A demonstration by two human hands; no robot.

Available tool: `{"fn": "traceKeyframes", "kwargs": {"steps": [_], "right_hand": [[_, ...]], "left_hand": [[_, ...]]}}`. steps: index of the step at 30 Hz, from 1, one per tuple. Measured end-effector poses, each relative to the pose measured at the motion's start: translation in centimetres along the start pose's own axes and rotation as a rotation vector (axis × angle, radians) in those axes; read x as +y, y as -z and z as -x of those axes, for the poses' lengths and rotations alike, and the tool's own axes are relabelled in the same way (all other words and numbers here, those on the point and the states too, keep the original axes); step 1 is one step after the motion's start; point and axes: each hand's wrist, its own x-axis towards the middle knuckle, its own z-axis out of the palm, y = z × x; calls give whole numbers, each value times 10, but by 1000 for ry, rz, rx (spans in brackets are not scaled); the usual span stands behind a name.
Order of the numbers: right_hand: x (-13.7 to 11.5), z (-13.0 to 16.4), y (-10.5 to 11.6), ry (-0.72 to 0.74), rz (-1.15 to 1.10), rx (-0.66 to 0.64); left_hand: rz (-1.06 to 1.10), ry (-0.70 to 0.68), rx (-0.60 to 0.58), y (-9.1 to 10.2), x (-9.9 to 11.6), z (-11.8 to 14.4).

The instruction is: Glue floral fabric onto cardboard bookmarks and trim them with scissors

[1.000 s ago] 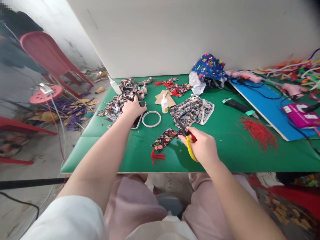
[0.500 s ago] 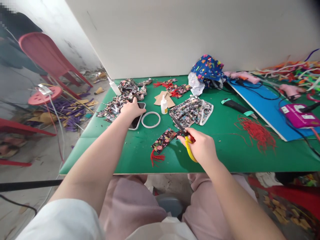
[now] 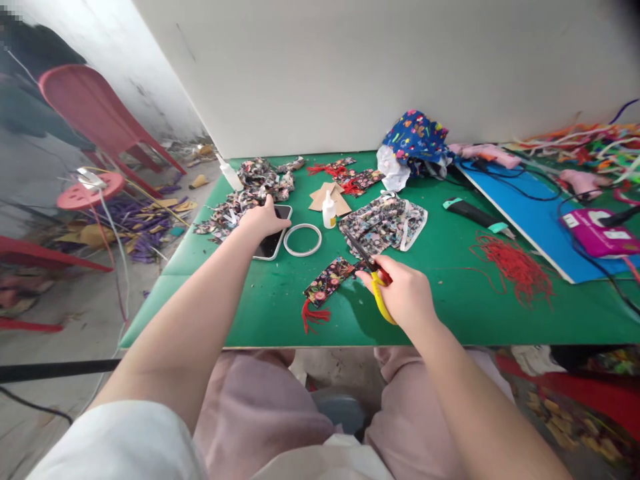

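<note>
Over the upper part of a smartphone (image 3: 269, 245) with a pale case reaches my left hand (image 3: 259, 220), its index finger and thumb spread apart. The hand's fingertips lie beside crumpled floral fabric (image 3: 263, 179); its other fingers are hidden. My right hand (image 3: 406, 288) is wrapped round the yellow handles of a pair of scissors (image 3: 381, 301), with the dark blades pointing up and left. Below the blades lies a floral fabric strip (image 3: 329, 283) with a red tassel (image 3: 315, 315). Another floral cloth piece (image 3: 387, 223) with white edging is just beyond the blades.
Between my hands are a white ring (image 3: 303, 240), a small glue bottle (image 3: 329, 212) and brown card pieces (image 3: 320, 195). A second bottle (image 3: 231, 176) stands far left. On the right lie a cutter (image 3: 473, 213), red thread (image 3: 517, 267) and a blue board (image 3: 520, 220).
My left hand has shifted very slightly left over the phone, its fingers still spread. My right hand and the scissors stay in the same place.
</note>
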Motion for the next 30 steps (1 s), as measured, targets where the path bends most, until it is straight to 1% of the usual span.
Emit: {"fn": "traceKeyframes", "kwargs": {"steps": [11, 22, 30], "right_hand": [[1, 1, 1, -26, -16, -25], [0, 1, 1, -65, -23, -64], [-2, 1, 2, -35, -5, -38]], "left_hand": [[-14, 31, 49, -1, 4, 5], [25, 70, 91, -4, 9, 10], [45, 92, 111, -4, 15, 14]]}}
